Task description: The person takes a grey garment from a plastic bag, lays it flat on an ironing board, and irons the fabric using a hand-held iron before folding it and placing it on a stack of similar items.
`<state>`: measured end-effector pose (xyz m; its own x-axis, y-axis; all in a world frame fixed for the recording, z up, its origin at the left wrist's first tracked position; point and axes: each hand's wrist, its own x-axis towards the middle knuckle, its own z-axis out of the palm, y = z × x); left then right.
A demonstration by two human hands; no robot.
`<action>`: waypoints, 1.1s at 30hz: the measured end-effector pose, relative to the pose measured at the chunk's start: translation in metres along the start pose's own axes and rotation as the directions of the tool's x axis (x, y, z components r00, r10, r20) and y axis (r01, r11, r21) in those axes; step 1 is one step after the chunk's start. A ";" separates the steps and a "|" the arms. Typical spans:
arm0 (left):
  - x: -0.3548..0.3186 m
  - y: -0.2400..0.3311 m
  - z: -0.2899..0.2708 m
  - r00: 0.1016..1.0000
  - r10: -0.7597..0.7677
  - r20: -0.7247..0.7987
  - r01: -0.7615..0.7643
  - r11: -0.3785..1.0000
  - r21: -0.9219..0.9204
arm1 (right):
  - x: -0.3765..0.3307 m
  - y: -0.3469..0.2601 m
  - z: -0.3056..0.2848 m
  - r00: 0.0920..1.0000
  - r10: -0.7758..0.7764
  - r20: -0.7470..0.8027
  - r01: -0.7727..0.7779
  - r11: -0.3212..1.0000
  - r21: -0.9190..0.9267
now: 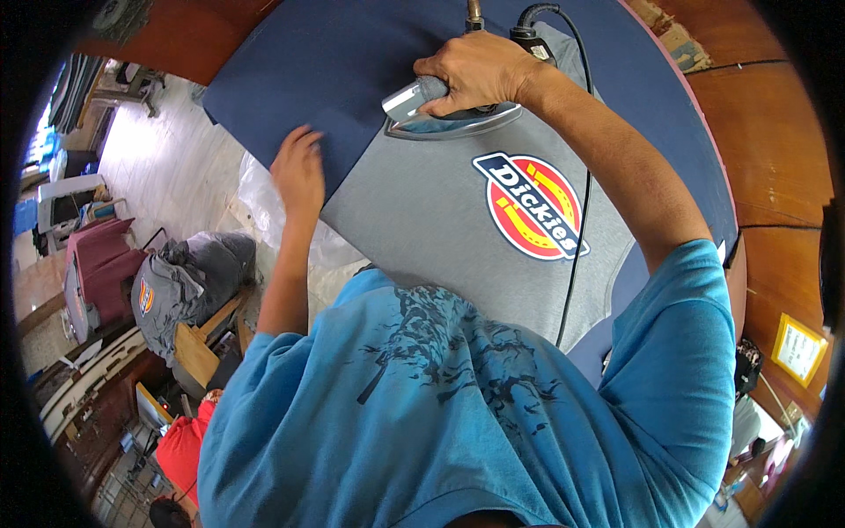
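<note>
A grey T-shirt (414, 207) with a red, yellow and navy printed emblem lies spread on a dark blue padded ironing table (290, 75). My right hand (480, 75) is wrapped round the handle of a steam iron (462, 125), whose metal body sits on the shirt above the emblem. A hose fitting and a black cable rise behind the iron, and the cable runs down across the shirt past the emblem. My left hand (299, 172), slightly blurred, hovers at the left edge of the table near the shirt's border, fingers apart and holding nothing.
Clear plastic wrapping (268, 207) hangs beside the table's left edge. Further left, a heap of grey shirts (189, 286) rests near a maroon machine or case (97, 273). A person in red (183, 449) is at the lower left. Brown wooden panels (766, 158) line the right side.
</note>
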<state>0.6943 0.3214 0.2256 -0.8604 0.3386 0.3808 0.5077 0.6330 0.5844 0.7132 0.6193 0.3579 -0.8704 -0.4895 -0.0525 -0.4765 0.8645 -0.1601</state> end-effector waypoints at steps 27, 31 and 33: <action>-0.065 -0.001 0.002 0.911 -0.294 -0.290 0.285 0.956 -0.075 | 0.030 -0.031 -0.013 0.968 0.251 0.024 -0.252 0.965 0.069; -0.001 0.070 0.019 0.988 0.099 -0.116 -0.122 0.970 -0.209 | 0.008 0.003 -0.028 0.851 0.524 -0.033 -0.519 0.849 0.096; 0.021 0.108 0.042 0.953 0.269 0.139 -0.238 0.949 -0.206 | -0.008 0.024 -0.034 0.793 0.606 -0.064 -0.598 0.794 0.110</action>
<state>0.7292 0.4266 0.2666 -0.6894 0.5900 0.4203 0.6956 0.3771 0.6115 0.7048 0.6478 0.3876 -0.9869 0.1430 -0.0754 0.1556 0.9664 -0.2044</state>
